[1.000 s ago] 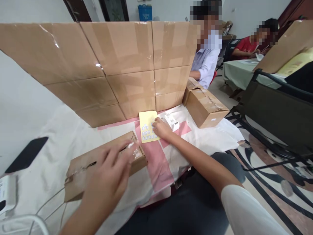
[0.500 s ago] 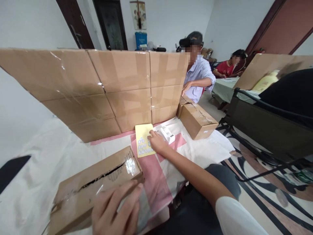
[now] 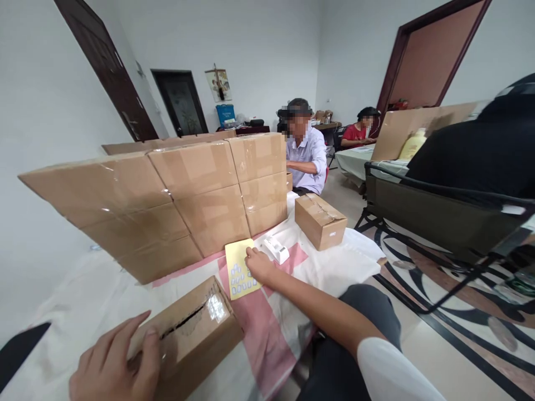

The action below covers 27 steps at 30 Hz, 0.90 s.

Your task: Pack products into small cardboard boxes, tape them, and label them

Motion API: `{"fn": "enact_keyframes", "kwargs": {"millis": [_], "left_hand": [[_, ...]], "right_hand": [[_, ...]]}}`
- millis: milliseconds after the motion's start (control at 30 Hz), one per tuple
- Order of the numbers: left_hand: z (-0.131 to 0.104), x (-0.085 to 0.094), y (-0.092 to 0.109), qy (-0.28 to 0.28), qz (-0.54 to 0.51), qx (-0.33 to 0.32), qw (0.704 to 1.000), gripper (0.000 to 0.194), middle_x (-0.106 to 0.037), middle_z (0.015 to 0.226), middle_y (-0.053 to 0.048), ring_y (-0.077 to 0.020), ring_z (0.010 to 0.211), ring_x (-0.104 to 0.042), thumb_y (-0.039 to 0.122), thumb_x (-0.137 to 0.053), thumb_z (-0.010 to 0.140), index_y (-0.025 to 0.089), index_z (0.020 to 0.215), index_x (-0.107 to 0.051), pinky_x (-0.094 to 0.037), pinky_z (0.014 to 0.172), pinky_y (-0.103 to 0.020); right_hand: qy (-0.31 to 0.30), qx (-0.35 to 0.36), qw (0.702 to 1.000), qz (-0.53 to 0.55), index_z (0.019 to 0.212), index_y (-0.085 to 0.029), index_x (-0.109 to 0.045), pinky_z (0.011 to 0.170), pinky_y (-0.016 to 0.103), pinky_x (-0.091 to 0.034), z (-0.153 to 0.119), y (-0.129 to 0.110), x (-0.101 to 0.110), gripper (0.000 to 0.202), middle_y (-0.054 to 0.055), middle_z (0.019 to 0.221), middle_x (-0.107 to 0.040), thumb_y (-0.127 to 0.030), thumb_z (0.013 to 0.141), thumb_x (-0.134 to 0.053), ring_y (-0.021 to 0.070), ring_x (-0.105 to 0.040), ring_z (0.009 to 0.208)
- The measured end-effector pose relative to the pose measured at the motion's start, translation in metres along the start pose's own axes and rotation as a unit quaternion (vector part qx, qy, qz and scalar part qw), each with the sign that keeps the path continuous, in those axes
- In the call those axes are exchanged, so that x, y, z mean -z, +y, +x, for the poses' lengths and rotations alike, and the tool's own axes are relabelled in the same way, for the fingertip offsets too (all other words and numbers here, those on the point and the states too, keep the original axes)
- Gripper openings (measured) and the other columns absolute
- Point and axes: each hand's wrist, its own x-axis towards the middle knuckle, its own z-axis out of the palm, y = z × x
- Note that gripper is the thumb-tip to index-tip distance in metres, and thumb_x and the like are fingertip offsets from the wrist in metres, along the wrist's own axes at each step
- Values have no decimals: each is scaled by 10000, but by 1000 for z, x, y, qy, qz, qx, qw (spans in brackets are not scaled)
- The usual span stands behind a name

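My left hand [image 3: 119,356] is at the lower left, fingers apart, over the near end of a taped cardboard box [image 3: 200,340]. Whether it presses on the box I cannot tell; no object shows in it. Farther forward, my right hand [image 3: 259,265] rests at the right edge of a yellow sheet [image 3: 238,253] with rows of small white labels on it. Its fingers are bent and pressed together; anything between them is too small to make out. Just right of that hand lies a small white device [image 3: 276,249].
A wall of taped cardboard boxes [image 3: 200,195] stands behind the sheet. Another carton [image 3: 321,220] sits at the table's right side. A pink and white cloth [image 3: 263,334] covers the table. A person [image 3: 307,150] sits beyond the boxes; a folding chair [image 3: 434,217] stands at right.
My left hand has moved left, over the near end of the box. My right hand stays at the yellow sheet. The view has tilted up, showing more of the room.
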Motion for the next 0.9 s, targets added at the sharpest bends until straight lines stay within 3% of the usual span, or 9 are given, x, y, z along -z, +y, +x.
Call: {"fn": "enact_keyframes", "kwargs": {"millis": [167,333,567,733,900], "left_hand": [[2,-5,-7,-42,-13,26,999,358,-685,1162,-139,-342,1019,-618,470,-420,984,216,1163,-596,-466,932,-482],[2,-5,-3,-49,-52,48,996,409,-705,1128,-127,-323,1013,-625,534,-414,963,217,1121,-618,-449,950,-460],[0,-1,-3,-91,-58,87,990,472,-703,1159,-139,-327,1028,-609,558,-367,987,203,1129,-645,-445,938,-474],[1,-1,-2,-88,-47,82,992,457,-717,1135,-133,-337,1009,-610,559,-376,981,216,1085,-660,-452,903,-495],[-1,-1,-6,-79,-60,46,994,374,-728,1101,-100,-325,1021,-636,512,-398,997,246,1069,-651,-465,896,-487]], "right_hand": [[-18,7,1000,-5,1058,-94,-728,843,349,-607,-2,-5,7,208,198,1229,-628,-100,851,-708,293,-617,1157],[-32,24,999,-5,1062,-97,-718,800,348,-618,-4,-3,9,194,201,1209,-647,-83,874,-672,286,-651,1120],[-43,28,999,-1,1153,-80,-665,820,355,-621,-8,-3,7,211,139,1153,-694,-83,947,-617,221,-715,983],[-36,40,999,3,1151,-56,-651,771,356,-625,-13,-2,3,274,224,1196,-658,-8,889,-588,269,-725,1003],[-28,42,999,4,1147,-60,-646,777,377,-633,-18,-3,3,255,222,1184,-656,-12,928,-524,278,-723,1028]]}}
